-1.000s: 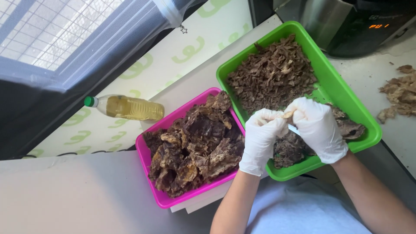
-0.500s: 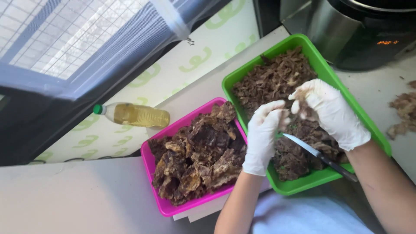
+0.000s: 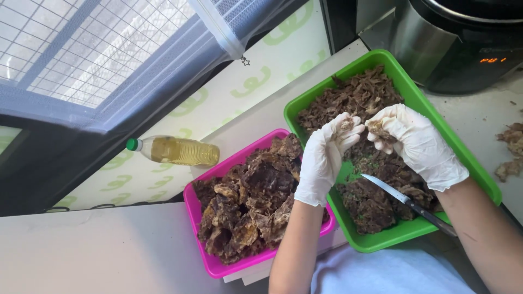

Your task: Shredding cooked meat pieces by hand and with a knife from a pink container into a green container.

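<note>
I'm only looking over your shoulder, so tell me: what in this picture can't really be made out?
Head view only:
- Knife: handle end hidden behind the right forearm.
- Scrap in the right hand: mostly covered by the fingers.
- Left hand: too small to tell whether it pinches anything.
- Green tray floor: buried under shredded pieces.
- Dark appliance: cut off by the top edge.
- Pile of scraps: cut off by the right edge.

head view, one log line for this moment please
left hand: holds meat shred | right hand: holds meat shred | both above green tray | knife lying in tray
</note>
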